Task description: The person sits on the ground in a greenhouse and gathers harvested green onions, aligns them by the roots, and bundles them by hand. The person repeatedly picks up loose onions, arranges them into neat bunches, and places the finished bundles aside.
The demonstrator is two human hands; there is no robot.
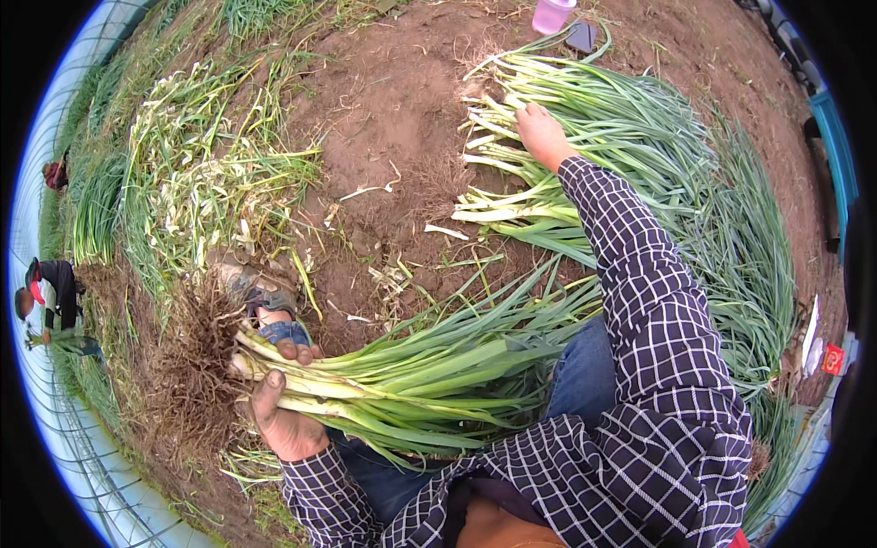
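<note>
My left hand is closed around the white stems of a bundle of green onions. Shaggy, soil-brown roots stick out to its left, and the green leaves fan out to the right across my lap. On the ground at the upper right lies a wide pile of green onions, white ends to the left. My right hand rests on the white stems of that pile, fingers pointing up and left; its fingertips touch the stems, and whether they grip any is hidden.
Stripped leaves and peelings cover the soil at the left. A pink container and a phone-like dark object stand beyond the pile. Another person is at the far left, near a pale plastic greenhouse wall.
</note>
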